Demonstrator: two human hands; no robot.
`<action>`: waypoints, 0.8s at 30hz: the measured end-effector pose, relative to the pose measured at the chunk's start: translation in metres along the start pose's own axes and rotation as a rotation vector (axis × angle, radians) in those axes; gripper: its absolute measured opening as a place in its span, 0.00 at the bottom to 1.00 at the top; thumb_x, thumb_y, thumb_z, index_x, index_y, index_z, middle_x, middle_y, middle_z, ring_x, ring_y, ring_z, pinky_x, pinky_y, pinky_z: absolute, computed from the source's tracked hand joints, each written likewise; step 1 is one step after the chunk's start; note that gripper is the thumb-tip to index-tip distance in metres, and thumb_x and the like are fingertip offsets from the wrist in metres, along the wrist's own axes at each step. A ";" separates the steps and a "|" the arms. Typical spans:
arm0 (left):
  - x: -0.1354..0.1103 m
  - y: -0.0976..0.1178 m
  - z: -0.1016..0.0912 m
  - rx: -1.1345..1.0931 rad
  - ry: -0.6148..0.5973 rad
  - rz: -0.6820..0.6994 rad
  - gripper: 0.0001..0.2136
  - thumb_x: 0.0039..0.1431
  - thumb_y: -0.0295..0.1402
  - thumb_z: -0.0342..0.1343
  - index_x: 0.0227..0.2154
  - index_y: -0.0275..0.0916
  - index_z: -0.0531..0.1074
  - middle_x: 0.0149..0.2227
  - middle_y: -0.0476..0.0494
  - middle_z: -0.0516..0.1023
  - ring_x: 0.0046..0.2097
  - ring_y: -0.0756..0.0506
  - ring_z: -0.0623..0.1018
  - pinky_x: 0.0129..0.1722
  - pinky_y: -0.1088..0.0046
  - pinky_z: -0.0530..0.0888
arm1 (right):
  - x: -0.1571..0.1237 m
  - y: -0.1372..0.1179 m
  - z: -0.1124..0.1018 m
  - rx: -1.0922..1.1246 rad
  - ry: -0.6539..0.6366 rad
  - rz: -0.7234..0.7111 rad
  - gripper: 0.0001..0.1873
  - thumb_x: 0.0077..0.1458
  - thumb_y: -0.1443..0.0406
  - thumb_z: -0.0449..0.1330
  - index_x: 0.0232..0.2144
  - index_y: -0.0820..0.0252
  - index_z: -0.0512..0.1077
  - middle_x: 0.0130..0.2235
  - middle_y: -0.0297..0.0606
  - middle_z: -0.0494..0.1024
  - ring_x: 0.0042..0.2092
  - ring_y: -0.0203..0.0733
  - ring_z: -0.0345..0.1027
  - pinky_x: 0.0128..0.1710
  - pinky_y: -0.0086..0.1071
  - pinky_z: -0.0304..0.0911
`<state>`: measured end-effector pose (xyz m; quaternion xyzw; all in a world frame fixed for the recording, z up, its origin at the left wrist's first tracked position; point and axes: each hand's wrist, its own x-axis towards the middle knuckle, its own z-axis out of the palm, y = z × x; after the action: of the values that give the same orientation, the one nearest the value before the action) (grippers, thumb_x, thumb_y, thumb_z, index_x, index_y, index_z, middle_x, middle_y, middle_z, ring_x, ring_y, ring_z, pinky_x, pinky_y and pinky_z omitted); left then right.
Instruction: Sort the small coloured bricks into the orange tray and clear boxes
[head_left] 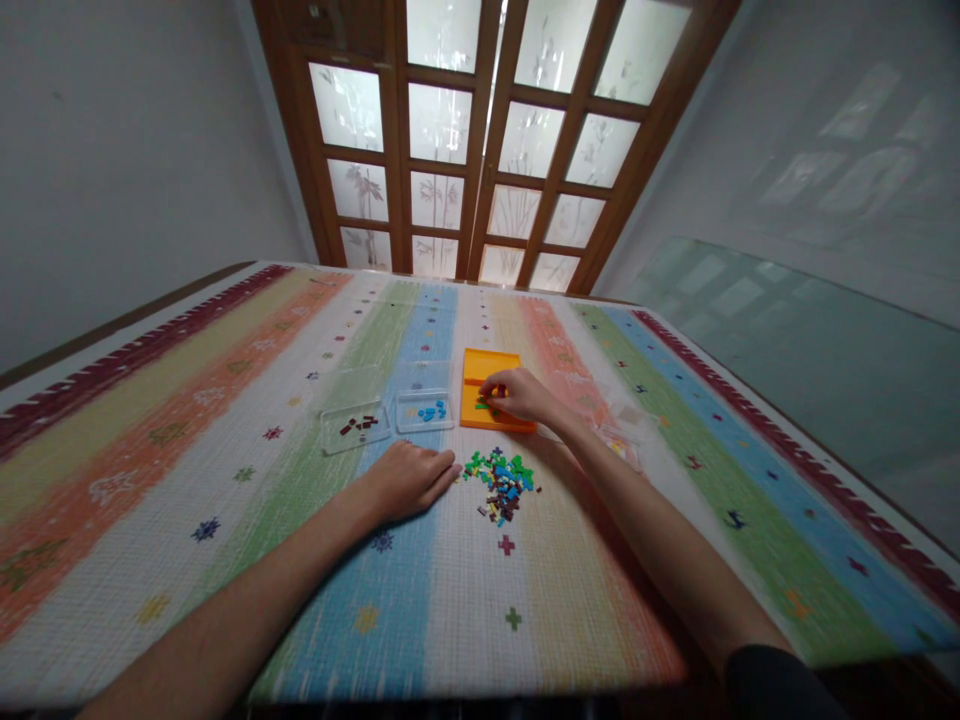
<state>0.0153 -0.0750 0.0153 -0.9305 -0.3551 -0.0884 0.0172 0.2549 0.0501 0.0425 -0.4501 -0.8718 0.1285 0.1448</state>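
Note:
My right hand [517, 393] reaches over an orange plastic box [491, 362], its fingers pinched together low above the bottom. Small green pieces [482, 406] lie in the box under the fingertips, and whatever the pinch holds is too small to make out. My left hand [415, 480] rests on the tablecloth with its fingers curled together and no piece showing in them. Its fingertips are at the left edge of a loose pile of small building bricks [506, 485] in green, blue, brown and a little yellow. The pile lies just in front of the orange box.
Left of the orange box stand a clear tray with blue bricks [431, 411] and another clear tray with brown bricks [358, 426]. Partly behind my right forearm is a clear container [624, 446] with small pieces. A striped tablecloth [225, 520] covers the table.

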 end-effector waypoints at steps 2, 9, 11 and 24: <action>0.000 0.000 0.000 0.005 -0.008 -0.004 0.19 0.75 0.37 0.38 0.31 0.39 0.68 0.25 0.45 0.78 0.26 0.45 0.76 0.27 0.70 0.65 | -0.002 0.002 -0.002 -0.003 -0.004 -0.008 0.14 0.51 0.75 0.64 0.38 0.59 0.83 0.35 0.36 0.84 0.33 0.37 0.74 0.33 0.27 0.62; 0.000 0.000 0.000 0.020 -0.027 -0.009 0.18 0.75 0.37 0.39 0.31 0.39 0.68 0.26 0.45 0.79 0.27 0.45 0.77 0.27 0.69 0.64 | -0.007 0.000 -0.006 -0.011 -0.046 -0.026 0.13 0.51 0.76 0.64 0.37 0.60 0.83 0.36 0.39 0.84 0.35 0.38 0.75 0.35 0.27 0.63; 0.000 0.001 -0.001 0.024 -0.030 -0.009 0.18 0.75 0.37 0.39 0.31 0.39 0.68 0.27 0.45 0.79 0.27 0.45 0.77 0.27 0.69 0.65 | -0.008 -0.001 -0.005 -0.006 -0.032 -0.033 0.13 0.52 0.77 0.63 0.38 0.60 0.83 0.36 0.39 0.85 0.35 0.38 0.75 0.35 0.27 0.63; 0.000 0.000 0.000 -0.004 -0.006 -0.009 0.18 0.75 0.37 0.38 0.31 0.40 0.68 0.26 0.45 0.78 0.26 0.45 0.77 0.28 0.70 0.67 | -0.008 0.000 -0.008 -0.021 0.090 -0.025 0.11 0.48 0.76 0.62 0.31 0.61 0.82 0.35 0.40 0.84 0.36 0.40 0.75 0.38 0.29 0.65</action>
<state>0.0155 -0.0754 0.0150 -0.9292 -0.3590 -0.0865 0.0136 0.2626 0.0440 0.0491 -0.4458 -0.8713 0.0969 0.1809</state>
